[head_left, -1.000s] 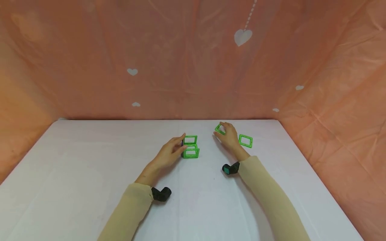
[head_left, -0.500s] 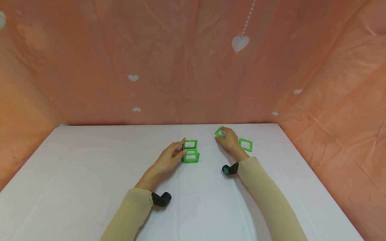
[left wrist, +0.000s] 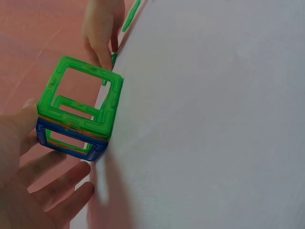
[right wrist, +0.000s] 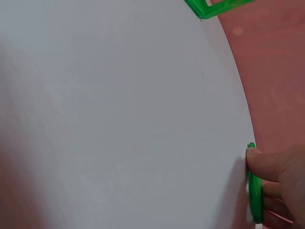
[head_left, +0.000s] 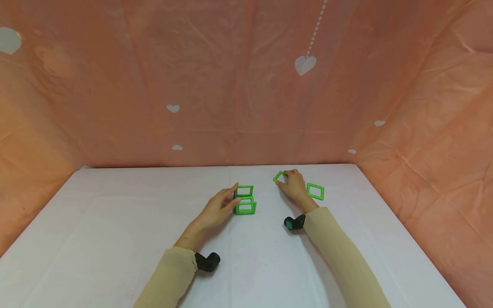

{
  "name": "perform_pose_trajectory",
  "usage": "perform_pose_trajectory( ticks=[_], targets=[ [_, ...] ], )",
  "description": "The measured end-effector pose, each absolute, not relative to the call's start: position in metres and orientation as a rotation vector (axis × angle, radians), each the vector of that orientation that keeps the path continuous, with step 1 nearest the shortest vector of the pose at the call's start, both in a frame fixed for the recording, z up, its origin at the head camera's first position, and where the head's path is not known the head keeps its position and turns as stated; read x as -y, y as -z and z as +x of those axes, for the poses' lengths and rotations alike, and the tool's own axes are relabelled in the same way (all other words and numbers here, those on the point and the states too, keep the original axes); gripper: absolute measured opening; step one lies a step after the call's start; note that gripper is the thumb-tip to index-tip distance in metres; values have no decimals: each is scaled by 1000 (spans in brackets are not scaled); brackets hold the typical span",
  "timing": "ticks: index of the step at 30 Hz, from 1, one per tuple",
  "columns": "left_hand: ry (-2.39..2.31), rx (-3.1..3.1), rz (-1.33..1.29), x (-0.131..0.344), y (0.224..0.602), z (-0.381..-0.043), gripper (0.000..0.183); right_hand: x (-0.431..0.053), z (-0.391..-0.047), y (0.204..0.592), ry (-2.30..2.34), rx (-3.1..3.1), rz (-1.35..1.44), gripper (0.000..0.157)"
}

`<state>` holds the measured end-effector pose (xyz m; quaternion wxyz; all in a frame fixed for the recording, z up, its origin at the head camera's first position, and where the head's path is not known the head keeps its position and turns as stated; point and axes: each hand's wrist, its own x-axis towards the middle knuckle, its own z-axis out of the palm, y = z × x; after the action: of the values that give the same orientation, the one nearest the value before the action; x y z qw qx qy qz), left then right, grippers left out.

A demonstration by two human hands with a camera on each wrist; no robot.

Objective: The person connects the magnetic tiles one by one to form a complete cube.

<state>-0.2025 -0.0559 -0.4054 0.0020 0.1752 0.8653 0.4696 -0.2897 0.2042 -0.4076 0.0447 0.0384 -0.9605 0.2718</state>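
Observation:
My left hand (head_left: 215, 209) holds a small box-like build of square magnetic tiles (head_left: 246, 203), index finger at its far edge and thumb at its near one. In the left wrist view the build shows a green tile (left wrist: 76, 125) joined to a blue tile (left wrist: 97, 150), with the other fingers spread below. Farther right, my right hand (head_left: 295, 187) pinches a loose green square magnetic tile (head_left: 277, 175); seen edge-on in the right wrist view, this tile (right wrist: 256, 200) sits between thumb and fingers. The other green tile (head_left: 316, 197) lies flat just right of that hand.
A white-covered table (head_left: 115, 231) spreads under both arms. Behind it hangs an orange-pink cloth (head_left: 215, 94) with pale hearts, meeting the table's back edge; more cloth rises along both sides. A black wrist camera (head_left: 208, 262) sits on the left wrist, another camera (head_left: 295, 222) on the right.
The whole head view has shifted, so table and hands appear lower. Relative to the table, both hands and the tiles have hardly moved.

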Motion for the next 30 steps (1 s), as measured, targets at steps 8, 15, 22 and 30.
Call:
perform_pose_trajectory(
  ticks=[8, 15, 22, 30],
  targets=[
    [-1477, -2704, 548, 57, 402, -203, 52, -201, -290, 403, -742, 2950, 89, 57],
    [-1481, -2686, 494, 57, 405, -202, 53, -199, -286, 403, -696, 2955, 102, 57],
    [-1479, -2685, 495, 55, 407, -202, 54, -204, -282, 399, -812, 2978, 11, 61],
    [-1486, -2693, 511, 57, 406, -203, 54, -204, -279, 396, -957, 2935, 26, 66]
  ],
)
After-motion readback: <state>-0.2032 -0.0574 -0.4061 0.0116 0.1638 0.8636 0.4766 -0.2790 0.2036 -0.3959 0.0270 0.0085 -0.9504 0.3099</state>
